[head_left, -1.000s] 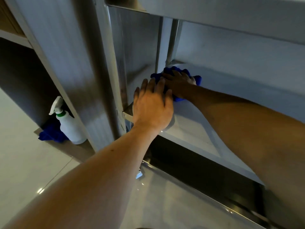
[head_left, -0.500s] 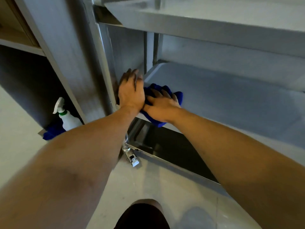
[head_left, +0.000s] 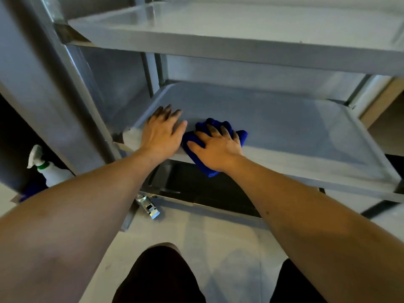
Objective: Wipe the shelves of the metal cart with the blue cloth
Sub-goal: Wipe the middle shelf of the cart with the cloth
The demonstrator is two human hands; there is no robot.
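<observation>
We find the crumpled blue cloth (head_left: 211, 169) beneath our right hand (head_left: 218, 145), overhanging the front edge of the grey metal middle shelf (head_left: 284, 132). Right fingers are spread and press the cloth down. Our left hand (head_left: 162, 133) lies flat, fingers straight, on this shelf's front-left corner.

White spray bottle (head_left: 49, 169) on left floor

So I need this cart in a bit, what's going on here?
A person is wiping the metal cart. Their right hand presses the bunched blue cloth onto the middle shelf near its front edge, with part of the cloth hanging over the lip. The left hand rests flat on the same shelf's front left corner. A spray bottle stands off to the left, untouched.
</observation>
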